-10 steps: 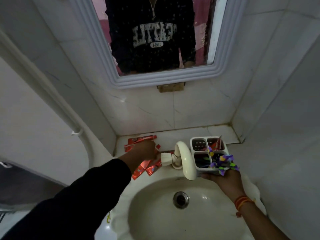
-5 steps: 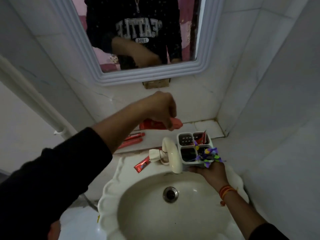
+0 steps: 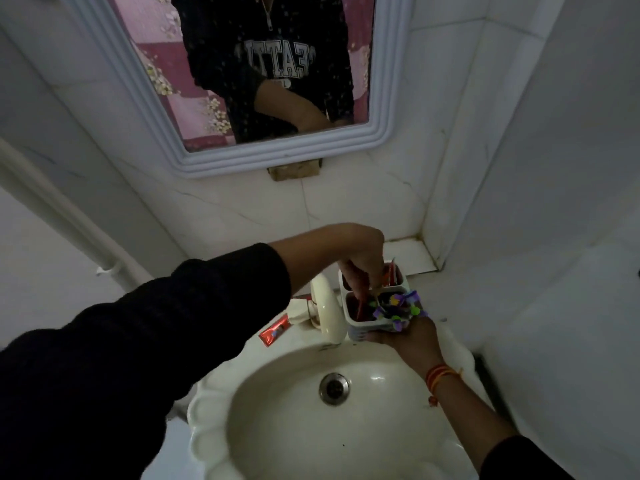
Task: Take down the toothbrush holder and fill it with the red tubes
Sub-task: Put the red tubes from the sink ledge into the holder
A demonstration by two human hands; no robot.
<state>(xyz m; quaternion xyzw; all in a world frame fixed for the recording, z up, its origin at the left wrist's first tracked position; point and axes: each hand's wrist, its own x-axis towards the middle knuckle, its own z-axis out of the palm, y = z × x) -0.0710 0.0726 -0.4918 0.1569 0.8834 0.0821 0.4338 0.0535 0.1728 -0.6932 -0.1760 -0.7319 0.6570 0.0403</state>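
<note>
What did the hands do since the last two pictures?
The left hand picked a red tube off the ledge, lifted it, then brought it down into the toothbrush holder. The right hand kept holding the holder beside the tap. One tube stayed on the sink rim.

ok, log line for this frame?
left hand: lowering red tube into toothbrush holder | right hand: gripping holder over sink | another tube beside tap

Home bathroom, white sink (image 3: pixel 214 441), framed mirror (image 3: pixel 381 133), tiled walls (image 3: pixel 346 209)
</note>
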